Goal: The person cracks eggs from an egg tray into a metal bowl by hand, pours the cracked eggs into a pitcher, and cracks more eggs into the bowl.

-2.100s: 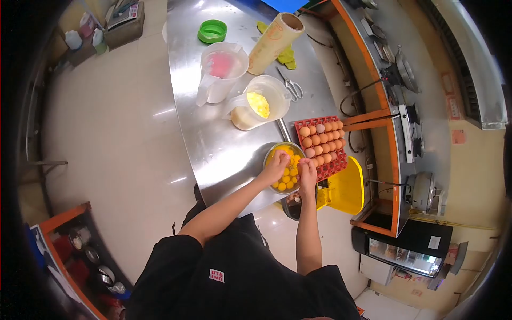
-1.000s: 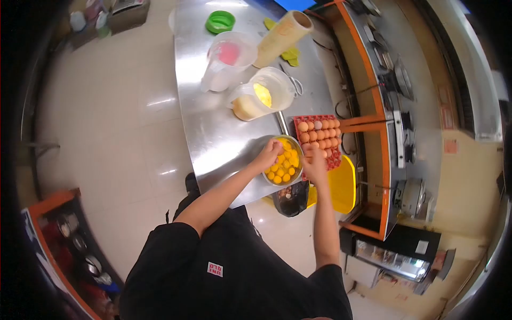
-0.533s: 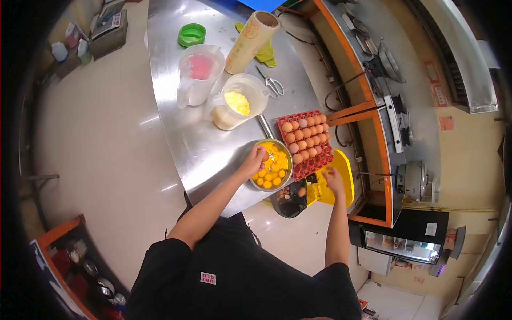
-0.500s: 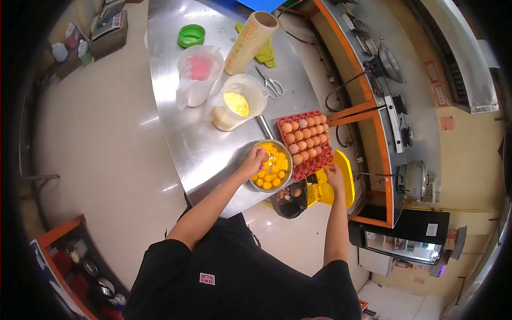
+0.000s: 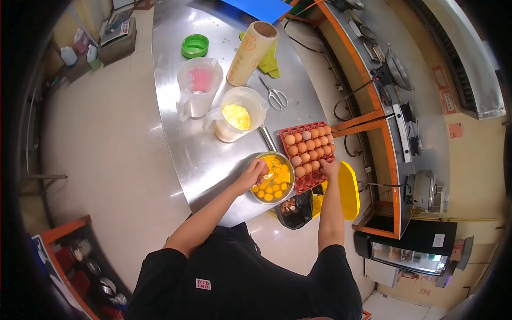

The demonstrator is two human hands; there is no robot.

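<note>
My left hand (image 5: pixel 251 178) is closed round a brown egg (image 5: pixel 264 170), just over the left rim of a steel saucepan (image 5: pixel 293 180). Several yellow yolks (image 5: pixel 276 188) lie in clear egg white inside the pan. My right hand (image 5: pixel 330 167) is at the lower right part of a red egg tray (image 5: pixel 305 186), its fingers closed round an egg that they mostly hide. Several brown eggs (image 5: pixel 308 157) fill the tray's upper rows; the cups along its near edge hold none. Below the pan, a black-lined bin (image 5: pixel 303 212) has broken eggshells (image 5: pixel 288 205) in it.
Behind the pan stand a jug of pale yellow contents (image 5: pixel 236 116) and a jug with something pink (image 5: pixel 200 80). Scissors (image 5: pixel 276 97), a wrap roll (image 5: pixel 250 56) and a green lid (image 5: pixel 194 46) lie farther back. A yellow container (image 5: pixel 349 191) is right of the tray.
My right hand has moved up from beside the yellow container onto the egg tray, its fingers now at an egg. The left hand still holds its egg by the pan. The view has shifted slightly.
</note>
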